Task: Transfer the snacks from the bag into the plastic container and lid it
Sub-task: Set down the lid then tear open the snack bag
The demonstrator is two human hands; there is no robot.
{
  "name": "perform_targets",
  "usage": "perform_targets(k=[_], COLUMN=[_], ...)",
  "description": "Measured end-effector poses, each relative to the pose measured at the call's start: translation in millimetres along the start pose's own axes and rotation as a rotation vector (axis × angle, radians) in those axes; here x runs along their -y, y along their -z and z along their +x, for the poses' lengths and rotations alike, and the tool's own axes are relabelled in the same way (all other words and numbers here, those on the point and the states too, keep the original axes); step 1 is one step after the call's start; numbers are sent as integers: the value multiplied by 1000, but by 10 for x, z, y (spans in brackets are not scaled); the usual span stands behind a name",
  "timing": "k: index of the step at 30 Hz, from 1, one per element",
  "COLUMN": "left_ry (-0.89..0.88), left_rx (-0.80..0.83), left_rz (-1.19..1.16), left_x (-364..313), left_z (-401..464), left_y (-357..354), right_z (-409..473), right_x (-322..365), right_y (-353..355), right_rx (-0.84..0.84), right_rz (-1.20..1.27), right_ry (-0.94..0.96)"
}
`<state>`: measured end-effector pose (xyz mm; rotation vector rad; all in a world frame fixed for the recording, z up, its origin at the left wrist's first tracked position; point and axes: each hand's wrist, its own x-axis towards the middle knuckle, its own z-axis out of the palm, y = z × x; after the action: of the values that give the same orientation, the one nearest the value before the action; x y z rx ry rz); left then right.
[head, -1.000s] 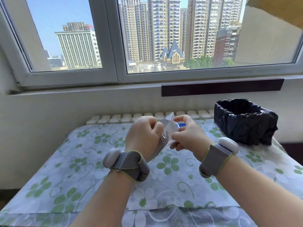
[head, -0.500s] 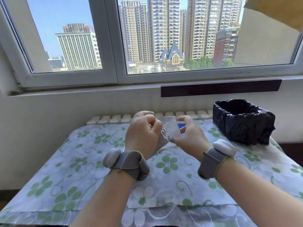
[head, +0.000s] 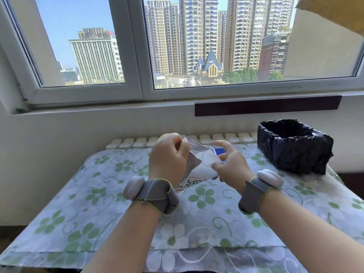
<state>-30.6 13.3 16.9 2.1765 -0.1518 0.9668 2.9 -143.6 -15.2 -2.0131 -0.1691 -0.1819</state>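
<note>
We see one translucent plastic snack bag (head: 199,164) between two hands, above floral-cloth table (head: 98,203). Left hand (head: 167,156) fisted, fingers clamped on bag's left edge. Right hand (head: 230,164): thumb and lower fingers pinch bag's right edge, index finger raised, apart. One black-lined bin (head: 294,144) well right of fingers. Two grey wristbands (head: 155,196).

green-flowered white tablecloth (head: 202,223), black bin liner (head: 295,146), grey wristbands (head: 155,194)

Black-lined bin (head: 294,146) on floral tablecloth (head: 78,213) (window (head: 134,56) and radiator (head: 137,142) behind)
</note>
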Motion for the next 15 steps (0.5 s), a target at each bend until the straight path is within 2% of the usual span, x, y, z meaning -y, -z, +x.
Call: perform_targets(k=[7, 15], left_ry=[-15, -65], left_rx=[51, 92], left_rz=[-30, -1], left_x=[20, 25], left_z=[2, -35], left_y=[-59, -111], right_z=[-5, -123], right_x=[-1, 152], right_y=[-47, -43], right_rx=[75, -202], right_rz=[298, 241], right_ry=[-24, 197])
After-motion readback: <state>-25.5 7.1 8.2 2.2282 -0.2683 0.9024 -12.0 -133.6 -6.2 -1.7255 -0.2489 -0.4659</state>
